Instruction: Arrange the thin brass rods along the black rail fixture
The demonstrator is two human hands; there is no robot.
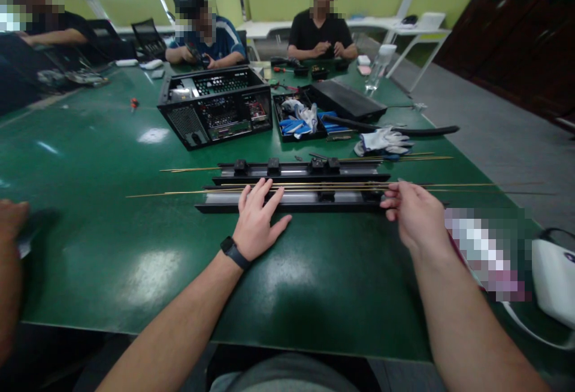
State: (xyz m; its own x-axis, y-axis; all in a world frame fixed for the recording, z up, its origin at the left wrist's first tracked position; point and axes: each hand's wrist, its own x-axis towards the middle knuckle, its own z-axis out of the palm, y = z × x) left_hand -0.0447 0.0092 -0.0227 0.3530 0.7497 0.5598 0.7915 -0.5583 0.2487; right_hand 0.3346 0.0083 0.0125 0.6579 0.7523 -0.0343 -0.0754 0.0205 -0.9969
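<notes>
My left hand [260, 224], with a dark watch on the wrist, lies with fingers spread over the nearer black rail [305, 207], its fingertips at the thin gold-coloured rods [305, 189]. These long rods run lengthwise above the rail and stick out past both ends. At the rail's right end, my right hand [415, 215] has its thumb and fingers pinched around the rods. Parallel behind lies a second black rail [287, 180] with several small black blocks [273, 166] on it. More thin rods [191, 169] pass along that one.
Behind the rails stand an open computer case [215, 107], a black tray of gloves [299, 119] and another glove pair [384, 140]. A black tube [404, 129] lies nearby. A white device [554, 278] with a cable is at right. Co-workers sit opposite; another person's arm [9, 260] is at left.
</notes>
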